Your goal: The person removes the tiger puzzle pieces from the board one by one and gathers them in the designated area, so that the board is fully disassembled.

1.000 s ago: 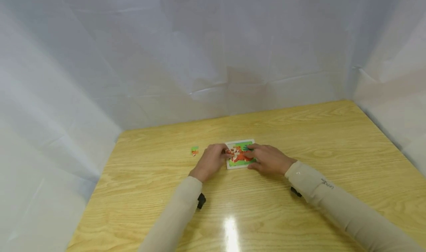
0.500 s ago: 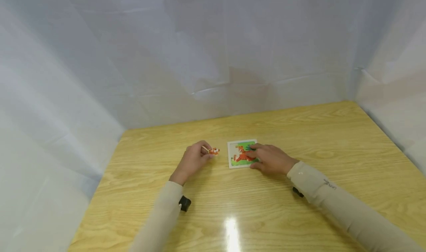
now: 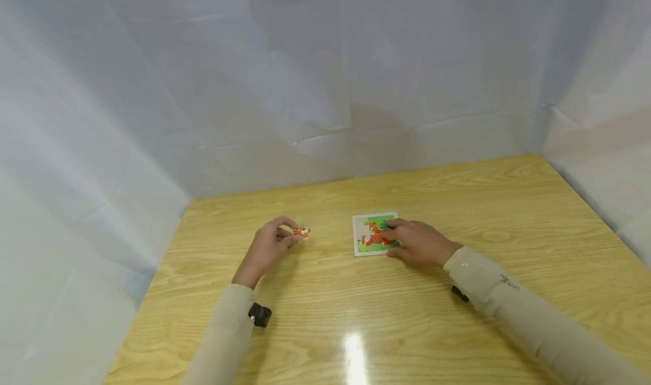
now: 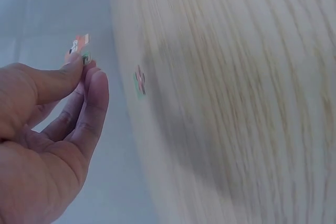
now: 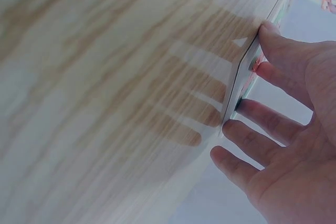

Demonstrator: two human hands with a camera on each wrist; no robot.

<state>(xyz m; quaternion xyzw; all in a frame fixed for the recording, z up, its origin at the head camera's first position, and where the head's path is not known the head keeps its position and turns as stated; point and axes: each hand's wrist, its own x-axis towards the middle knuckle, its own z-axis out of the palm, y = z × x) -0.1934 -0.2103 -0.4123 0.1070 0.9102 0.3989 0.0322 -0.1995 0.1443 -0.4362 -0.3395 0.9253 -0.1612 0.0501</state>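
Note:
My left hand point(image 3: 268, 248) pinches a small puzzle piece point(image 3: 303, 232) printed with an orange and white tiger face, between thumb and fingertips. In the left wrist view, this piece point(image 4: 79, 44) is held above the table. A second loose piece point(image 4: 139, 81), green and reddish, lies on the tabletop below; in the head view the held piece mostly covers it. To the right lies a white-framed puzzle board point(image 3: 359, 250) with a tiger body on green and a bare patch at upper left. Extended fingers of my right hand point(image 3: 421, 242) rest on its right side, thumb at the near edge.
The wooden table point(image 3: 325, 306) carries the board and pieces. Pale sheeting point(image 3: 305, 91) hangs behind it and along both sides. Black wrist cameras point(image 3: 260, 315) are strapped under both sleeves.
My left hand has lifted the tiger-face piece off the board's left side and moved it left, over the loose piece. My right hand stays on the board, which shifts slightly right in view.

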